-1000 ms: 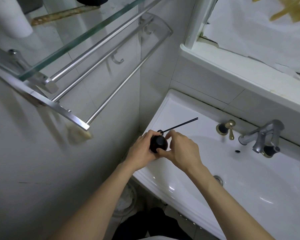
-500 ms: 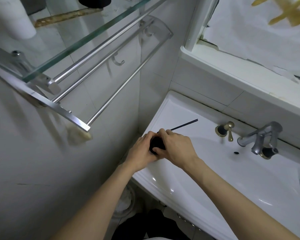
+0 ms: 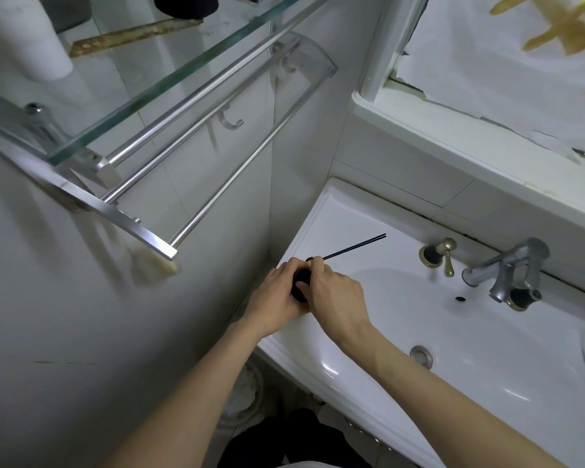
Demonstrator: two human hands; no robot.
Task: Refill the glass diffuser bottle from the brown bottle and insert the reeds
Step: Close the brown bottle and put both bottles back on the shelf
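A small dark round diffuser bottle sits at the left corner of the white sink, mostly hidden between my hands. My left hand wraps its left side. My right hand covers its right side and top, fingertips at the neck. Thin black reeds stick out of the neck, slanting up and to the right over the sink ledge. No brown bottle is in view.
A glass shelf with metal towel rails juts from the left wall above the hands. A brass knob and a chrome tap stand at the sink's back; the drain lies in the basin. A windowsill runs behind.
My right hand has closed further over the bottle, hiding most of it. The bottle and reeds stay at the same corner of the sink.
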